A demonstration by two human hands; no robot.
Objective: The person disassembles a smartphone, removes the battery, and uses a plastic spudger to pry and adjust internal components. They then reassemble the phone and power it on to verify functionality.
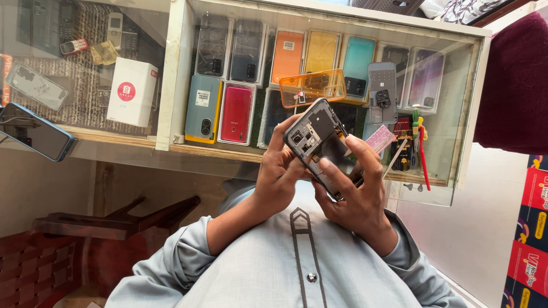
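Opened dark smartphone with back cover off, circuit board exposed, held tilted above glass-topped display counter, between both hands, close to grey shirt. Left hand wraps phone's left edge, fingers curled and pressed together against frame. Right hand supports from right; fingers slightly spread, index fingertip pressing on phone's inner surface. Transparent orange plastic tray lies on glass just beyond phone. Red-handled screwdriver lies near right hand.
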